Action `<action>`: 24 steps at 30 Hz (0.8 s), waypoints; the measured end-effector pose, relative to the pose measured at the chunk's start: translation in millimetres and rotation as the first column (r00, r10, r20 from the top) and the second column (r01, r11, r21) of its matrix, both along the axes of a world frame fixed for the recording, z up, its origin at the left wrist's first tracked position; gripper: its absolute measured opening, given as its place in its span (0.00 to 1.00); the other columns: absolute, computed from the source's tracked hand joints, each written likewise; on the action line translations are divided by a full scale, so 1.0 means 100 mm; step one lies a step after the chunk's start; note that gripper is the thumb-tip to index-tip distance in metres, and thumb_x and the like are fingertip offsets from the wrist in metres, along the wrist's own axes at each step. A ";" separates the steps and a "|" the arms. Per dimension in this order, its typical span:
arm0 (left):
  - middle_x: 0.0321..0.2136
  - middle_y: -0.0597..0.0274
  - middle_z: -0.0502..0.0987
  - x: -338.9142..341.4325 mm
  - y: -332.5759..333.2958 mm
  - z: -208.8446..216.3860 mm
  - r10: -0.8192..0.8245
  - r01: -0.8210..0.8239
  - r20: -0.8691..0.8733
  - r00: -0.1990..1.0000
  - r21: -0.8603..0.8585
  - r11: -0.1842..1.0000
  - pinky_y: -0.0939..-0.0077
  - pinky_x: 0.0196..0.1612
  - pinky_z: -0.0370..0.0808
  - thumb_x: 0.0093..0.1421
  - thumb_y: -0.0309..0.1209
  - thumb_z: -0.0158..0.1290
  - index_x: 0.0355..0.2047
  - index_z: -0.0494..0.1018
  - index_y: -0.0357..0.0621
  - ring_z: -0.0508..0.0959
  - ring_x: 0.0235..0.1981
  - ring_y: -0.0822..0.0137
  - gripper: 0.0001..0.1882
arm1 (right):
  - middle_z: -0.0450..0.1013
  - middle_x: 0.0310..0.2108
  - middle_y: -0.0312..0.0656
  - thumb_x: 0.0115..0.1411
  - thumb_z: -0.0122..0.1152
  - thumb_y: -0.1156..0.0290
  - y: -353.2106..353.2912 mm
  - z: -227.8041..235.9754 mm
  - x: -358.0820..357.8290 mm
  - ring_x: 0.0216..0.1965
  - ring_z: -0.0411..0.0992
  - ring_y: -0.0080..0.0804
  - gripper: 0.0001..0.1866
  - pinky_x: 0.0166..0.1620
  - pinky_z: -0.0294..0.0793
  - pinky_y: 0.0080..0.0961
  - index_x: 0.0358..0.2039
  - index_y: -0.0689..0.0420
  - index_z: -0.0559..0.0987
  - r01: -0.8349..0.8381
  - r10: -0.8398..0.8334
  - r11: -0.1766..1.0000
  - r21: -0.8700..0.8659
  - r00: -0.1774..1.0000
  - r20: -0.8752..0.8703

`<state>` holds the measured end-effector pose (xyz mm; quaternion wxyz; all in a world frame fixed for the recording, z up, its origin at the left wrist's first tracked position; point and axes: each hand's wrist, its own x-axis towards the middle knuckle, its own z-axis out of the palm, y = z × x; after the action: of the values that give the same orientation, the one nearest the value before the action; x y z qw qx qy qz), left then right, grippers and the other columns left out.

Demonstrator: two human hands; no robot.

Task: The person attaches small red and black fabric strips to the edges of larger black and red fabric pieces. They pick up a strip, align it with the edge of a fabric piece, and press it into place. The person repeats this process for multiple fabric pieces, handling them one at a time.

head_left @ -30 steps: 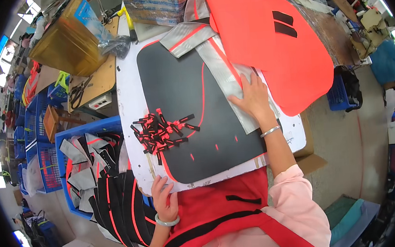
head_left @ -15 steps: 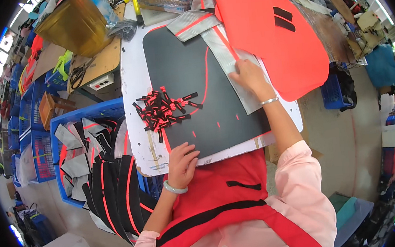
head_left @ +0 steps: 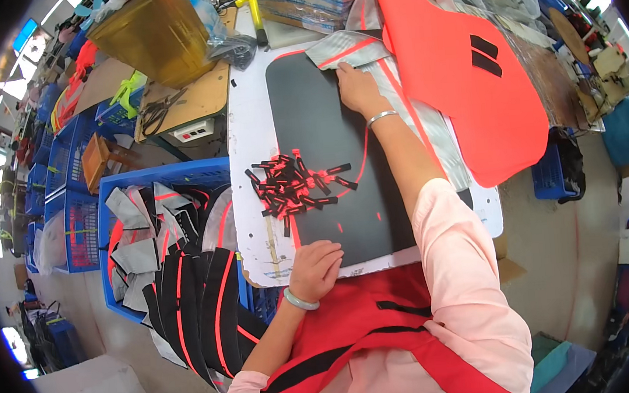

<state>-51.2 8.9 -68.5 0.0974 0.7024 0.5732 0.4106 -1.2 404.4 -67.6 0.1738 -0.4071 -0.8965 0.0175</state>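
Note:
A dark grey fabric panel [head_left: 308, 116] with red edging lies on the white tabletop [head_left: 257, 238]. Over its far and right parts run silver-grey strips [head_left: 428, 139] with red lines. My right hand [head_left: 362, 93] reaches across the panel, its fingers closed at the near edge of the angled far strip [head_left: 347, 49]. At the table's near edge, my left hand [head_left: 316, 269] rests on the panel's corner with loosely bent fingers, holding nothing visible. Between the hands, toward the left, sits a pile of small black-and-red tabs [head_left: 292, 187]. A red cord curves from the pile over the panel.
Large coral-red fabric pieces [head_left: 462, 103] overlap the table's right side. On the left, a blue crate [head_left: 127, 300] holds strips and black-and-red pieces. Scissors [head_left: 160, 114] lie on a wooden board. A yellow-brown bin [head_left: 151, 43] and a cardboard box [head_left: 299, 5] stand farther back.
My right hand has moved from the long right-hand strip to the far, left-angled strip. My left hand stays at the panel's near edge. The whole view has shifted slightly.

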 end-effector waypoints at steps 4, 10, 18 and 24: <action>0.39 0.62 0.80 -0.01 0.02 0.02 -0.011 0.011 -0.020 1.000 0.014 1.000 0.65 0.44 0.71 0.52 0.23 0.61 0.35 0.79 0.43 0.79 0.43 0.59 0.10 | 0.74 0.43 0.56 0.66 0.49 0.67 0.40 0.66 0.09 0.48 0.72 0.54 0.15 0.51 0.71 0.42 0.41 0.66 0.77 -0.209 0.226 0.973 0.094 0.800 -0.555; 0.40 0.62 0.80 0.00 -0.01 0.01 0.004 -0.004 -0.003 1.000 0.003 1.000 0.65 0.44 0.71 0.51 0.23 0.61 0.35 0.79 0.42 0.78 0.44 0.59 0.09 | 0.76 0.50 0.43 0.70 0.50 0.64 0.37 2.44 0.51 0.52 0.74 0.35 0.18 0.57 0.70 0.30 0.52 0.64 0.76 -0.534 0.177 0.837 -0.119 0.470 -0.865; 0.39 0.61 0.80 0.07 0.08 0.02 -0.027 0.028 -0.010 1.000 0.068 0.997 0.64 0.45 0.71 0.51 0.22 0.60 0.34 0.79 0.42 0.78 0.43 0.58 0.09 | 0.73 0.53 0.50 0.69 0.50 0.68 -0.18 3.55 1.40 0.58 0.70 0.45 0.19 0.64 0.66 0.36 0.54 0.69 0.72 -0.675 0.187 0.738 0.027 0.166 -0.968; 0.38 0.59 0.80 -0.03 -0.03 0.00 -0.006 0.001 0.066 0.998 0.063 0.998 0.64 0.46 0.73 0.53 0.21 0.59 0.34 0.79 0.42 0.79 0.42 0.56 0.08 | 0.74 0.49 0.52 0.66 0.42 0.74 -1.33 3.54 2.65 0.49 0.74 0.40 0.23 0.56 0.70 0.29 0.60 0.68 0.67 -0.394 0.144 0.884 0.253 -0.285 -0.948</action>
<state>-54.0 6.4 -68.8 0.0948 0.6922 0.5552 0.4513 264.1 271.6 286.8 0.7550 -0.0382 -0.4885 0.4359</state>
